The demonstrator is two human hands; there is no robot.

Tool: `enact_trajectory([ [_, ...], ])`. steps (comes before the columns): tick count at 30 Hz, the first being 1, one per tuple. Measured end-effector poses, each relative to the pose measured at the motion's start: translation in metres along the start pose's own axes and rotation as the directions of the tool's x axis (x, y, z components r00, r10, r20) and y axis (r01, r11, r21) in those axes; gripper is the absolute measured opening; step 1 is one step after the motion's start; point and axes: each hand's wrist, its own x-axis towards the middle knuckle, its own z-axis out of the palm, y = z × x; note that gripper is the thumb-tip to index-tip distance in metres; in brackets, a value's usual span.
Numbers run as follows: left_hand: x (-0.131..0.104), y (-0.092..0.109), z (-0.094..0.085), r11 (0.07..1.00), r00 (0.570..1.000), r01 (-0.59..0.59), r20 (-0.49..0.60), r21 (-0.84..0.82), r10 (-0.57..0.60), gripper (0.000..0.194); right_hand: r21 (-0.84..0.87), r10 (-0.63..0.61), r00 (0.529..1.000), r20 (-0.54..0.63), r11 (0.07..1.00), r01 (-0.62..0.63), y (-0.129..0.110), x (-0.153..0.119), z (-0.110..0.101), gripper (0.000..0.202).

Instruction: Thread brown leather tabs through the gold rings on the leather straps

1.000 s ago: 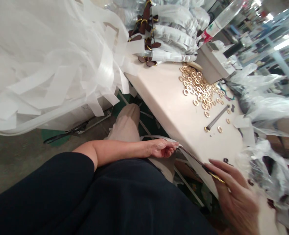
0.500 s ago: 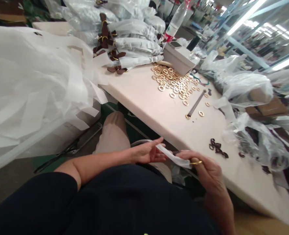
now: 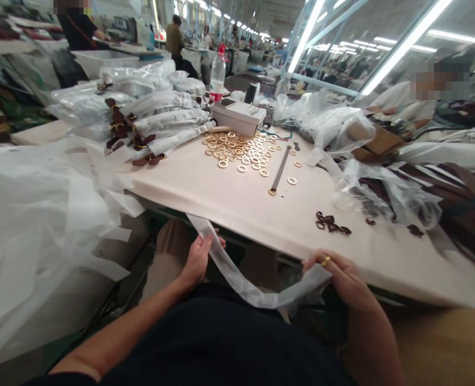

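Note:
A long, whitish translucent strip (image 3: pixel 241 284) sags in a curve between my two hands, below the table's front edge. My left hand (image 3: pixel 199 257) is closed around it near its far left end, thumb on top. The other end is pinched in my right hand (image 3: pixel 340 273), close to the table edge. Something gold and ring-like (image 3: pixel 325 261) shows at my right fingers; I cannot tell if it is worn or held. On the table (image 3: pixel 181 187) lie many gold oval rings (image 3: pixel 241 153) and a narrow dark strap (image 3: pixel 281 170) with a gold ring at its near end.
White strips (image 3: pixel 80 198) overflow at the left. Wrapped bundles with brown ends (image 3: pixel 169 118) lie at the back left, near a box (image 3: pixel 237 117) and a bottle (image 3: pixel 217 75). Small dark pieces (image 3: pixel 329 222) and plastic bags (image 3: pixel 382 187) are at the right. A person (image 3: pixel 406 102) is beyond.
My view has tilted up. My left hand has moved left, away from the right, and closed on the strip, which now hangs spread out between both hands.

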Motion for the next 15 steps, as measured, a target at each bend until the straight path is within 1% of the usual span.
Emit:
enact_trajectory([
  [1, -0.005, -0.002, -0.008, 0.985, 0.993, -0.077, 0.104, 0.156, 0.061, 0.031, -0.02, 0.01, 0.997, 0.08, 1.0, -0.008, -0.001, 0.007, 0.01, 0.052],
  [2, -0.01, -0.004, -0.017, 0.944, 0.973, -0.145, 0.217, 0.296, 0.081, 0.035, -0.034, 0.001, 0.987, 0.159, 0.999, 0.004, -0.005, 0.013, 0.021, 0.051],
  [3, -0.013, -0.006, -0.026, 0.891, 0.942, -0.195, 0.33, 0.41, 0.055, 0.037, -0.037, -0.029, 0.974, 0.227, 0.999, 0.039, -0.01, 0.02, 0.031, 0.051],
  [4, -0.016, -0.007, -0.033, 0.843, 0.915, -0.224, 0.402, 0.488, 0.01, 0.038, -0.029, -0.078, 0.957, 0.28, 0.996, 0.09, -0.015, 0.027, 0.041, 0.049],
  [5, -0.018, -0.008, -0.039, 0.812, 0.9, -0.234, 0.435, 0.535, -0.027, 0.04, -0.011, -0.138, 0.937, 0.321, 0.989, 0.149, -0.021, 0.033, 0.049, 0.048],
  [6, -0.019, -0.007, -0.042, 0.796, 0.895, -0.234, 0.443, 0.557, -0.047, 0.042, 0.014, -0.198, 0.913, 0.358, 0.978, 0.207, -0.027, 0.039, 0.056, 0.047],
  [7, -0.02, -0.006, -0.043, 0.795, 0.901, -0.228, 0.432, 0.562, -0.047, 0.044, 0.043, -0.251, 0.885, 0.393, 0.966, 0.255, -0.033, 0.045, 0.062, 0.045],
  [9, -0.02, -0.002, -0.039, 0.803, 0.914, -0.22, 0.404, 0.554, -0.028, 0.048, 0.109, -0.328, 0.828, 0.454, 0.943, 0.314, -0.042, 0.055, 0.072, 0.043],
  [10, -0.02, 0.001, -0.035, 0.799, 0.913, -0.225, 0.407, 0.557, -0.027, 0.049, 0.136, -0.352, 0.808, 0.474, 0.935, 0.327, -0.046, 0.06, 0.076, 0.042],
  [13, -0.017, 0.009, -0.022, 0.766, 0.888, -0.244, 0.454, 0.595, -0.07, 0.049, 0.197, -0.402, 0.778, 0.483, 0.915, 0.351, -0.053, 0.073, 0.085, 0.041],
  [14, -0.015, 0.012, -0.018, 0.766, 0.889, -0.247, 0.453, 0.594, -0.064, 0.05, 0.214, -0.413, 0.772, 0.483, 0.911, 0.353, -0.054, 0.077, 0.088, 0.041],
  [15, -0.012, 0.016, -0.014, 0.779, 0.9, -0.242, 0.434, 0.579, -0.043, 0.051, 0.235, -0.423, 0.767, 0.483, 0.906, 0.352, -0.053, 0.079, 0.091, 0.04],
])
